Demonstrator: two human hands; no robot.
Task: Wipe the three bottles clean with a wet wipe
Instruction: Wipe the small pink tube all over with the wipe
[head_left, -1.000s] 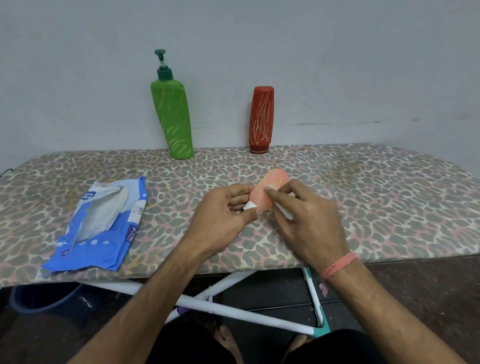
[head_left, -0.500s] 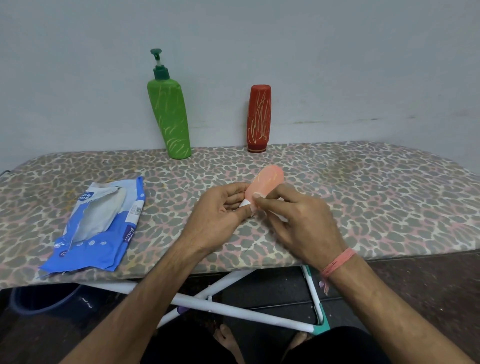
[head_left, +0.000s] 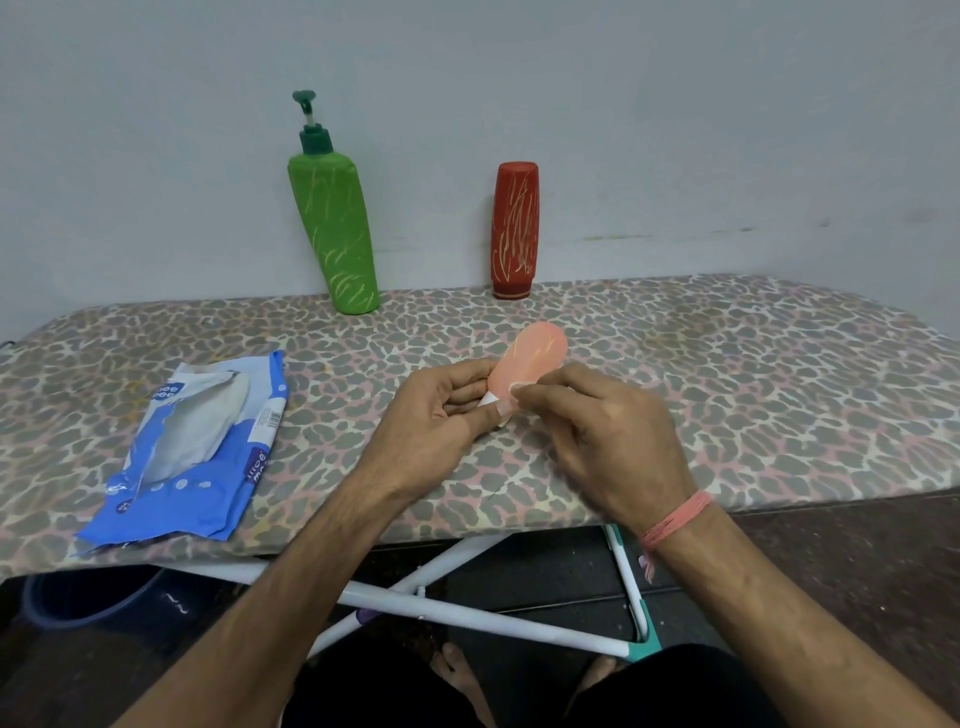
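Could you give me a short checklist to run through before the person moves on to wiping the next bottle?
1. Pink bottle held firmly: ok, the left hand has a grip on its white cap end.
2. Wipe in the right hand: cannot tell, its fingers pinch at the bottle but only a sliver of white shows.
3. Pink bottle fully wiped: cannot tell.
4. Green pump bottle within reach and upright: ok, standing at the wall.
5. Red bottle upright: ok.
6. Wipe pack at hand: ok, lying open on the board's left.
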